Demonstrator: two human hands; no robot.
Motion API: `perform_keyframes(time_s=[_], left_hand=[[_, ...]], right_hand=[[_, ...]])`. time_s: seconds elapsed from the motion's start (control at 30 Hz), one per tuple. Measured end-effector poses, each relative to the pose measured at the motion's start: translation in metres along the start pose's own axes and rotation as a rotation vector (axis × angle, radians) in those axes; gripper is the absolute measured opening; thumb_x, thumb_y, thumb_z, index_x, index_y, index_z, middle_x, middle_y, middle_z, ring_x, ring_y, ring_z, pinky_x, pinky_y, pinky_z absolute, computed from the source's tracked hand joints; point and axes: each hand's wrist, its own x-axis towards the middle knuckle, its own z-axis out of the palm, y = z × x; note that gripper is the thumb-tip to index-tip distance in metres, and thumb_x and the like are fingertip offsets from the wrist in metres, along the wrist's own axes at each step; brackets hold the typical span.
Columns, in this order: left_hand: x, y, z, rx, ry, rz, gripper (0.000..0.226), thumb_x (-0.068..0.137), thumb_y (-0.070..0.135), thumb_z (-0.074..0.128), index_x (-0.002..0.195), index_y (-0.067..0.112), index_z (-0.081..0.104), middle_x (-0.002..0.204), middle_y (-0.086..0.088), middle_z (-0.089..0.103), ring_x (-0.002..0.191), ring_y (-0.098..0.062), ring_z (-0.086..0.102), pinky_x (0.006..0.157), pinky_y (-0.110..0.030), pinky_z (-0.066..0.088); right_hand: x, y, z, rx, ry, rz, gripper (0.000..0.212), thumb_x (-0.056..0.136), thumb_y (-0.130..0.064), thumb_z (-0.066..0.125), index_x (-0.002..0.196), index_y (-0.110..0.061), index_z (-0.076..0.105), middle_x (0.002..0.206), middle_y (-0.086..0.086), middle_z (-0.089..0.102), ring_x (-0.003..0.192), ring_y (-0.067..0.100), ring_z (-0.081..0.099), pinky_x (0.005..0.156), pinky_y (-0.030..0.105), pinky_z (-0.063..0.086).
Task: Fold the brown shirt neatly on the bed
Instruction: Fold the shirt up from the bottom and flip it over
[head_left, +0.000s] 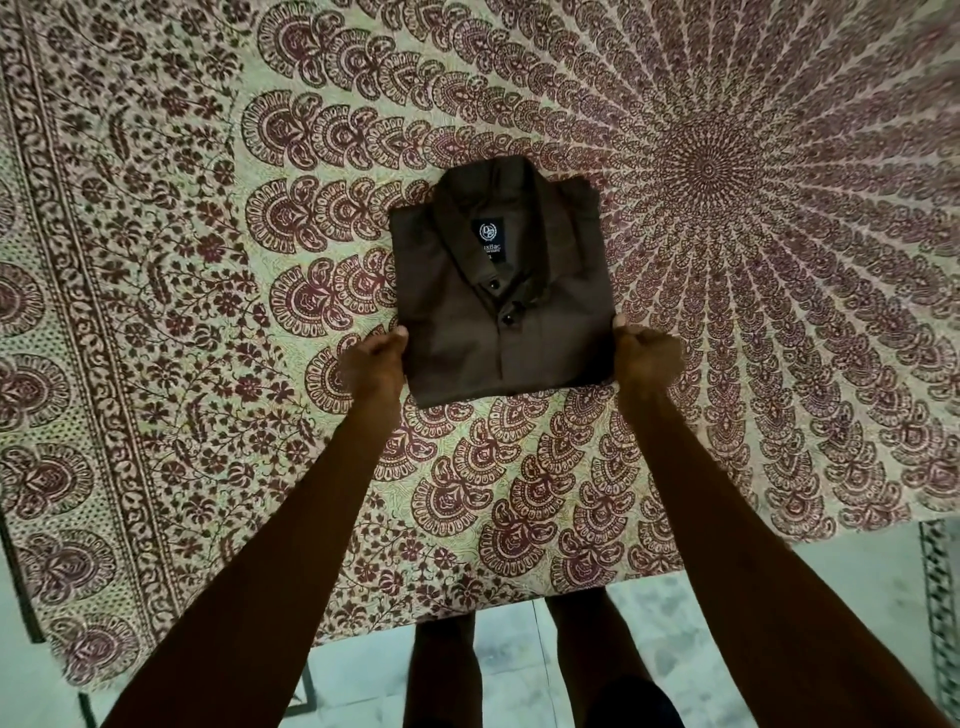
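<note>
While left hand (375, 359), right hand (645, 358) grip edges, smooth brown shirt (452, 312) lies rectangular.

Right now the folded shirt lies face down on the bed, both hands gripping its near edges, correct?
No: the head view shows the shirt face up, collar and buttons visible. It lies folded on the bed, left hand and right hand gripping its near edges.
</note>
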Motion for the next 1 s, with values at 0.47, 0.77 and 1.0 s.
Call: perform_keyframes(time_s=[0.47, 0.77, 1.0], left_hand=[[-0.002, 0.022, 0.005, 0.100, 0.036, 0.229, 0.026, 0.092, 0.027, 0.061, 0.099, 0.004, 0.071, 0.078, -0.007, 0.066, 0.069, -0.018, 0.057, 0.059, -0.026, 0.046], [0.003, 0.040, 0.014, 0.172, 0.124, 0.221, 0.032, 0.092, 0.039, 0.055, 0.102, 0.011, 0.069, 0.101, -0.010, 0.071, 0.091, -0.024, 0.063, 0.083, -0.033, 0.050], [0.009, 0.054, 0.013, 0.193, 0.052, 0.353, 0.027, 0.091, 0.032, 0.062, 0.095, 0.005, 0.066, 0.090, -0.009, 0.067, 0.084, -0.023, 0.060, 0.077, -0.032, 0.047]], right_hand=[[0.017, -0.033, 0.016, -0.007, -0.226, -0.049, 0.025, 0.093, -0.026, 0.061, 0.074, -0.009, 0.067, 0.073, 0.005, 0.061, 0.072, 0.017, 0.054, 0.069, 0.025, 0.041], [0.013, -0.024, 0.024, 0.005, -0.095, -0.016, 0.029, 0.095, -0.026, 0.057, 0.069, -0.012, 0.058, 0.067, -0.001, 0.056, 0.067, 0.015, 0.050, 0.064, 0.025, 0.036], [0.017, -0.043, 0.027, -0.117, -0.103, -0.256, 0.023, 0.089, -0.030, 0.066, 0.090, -0.008, 0.073, 0.089, 0.010, 0.072, 0.084, 0.025, 0.065, 0.078, 0.028, 0.047]])
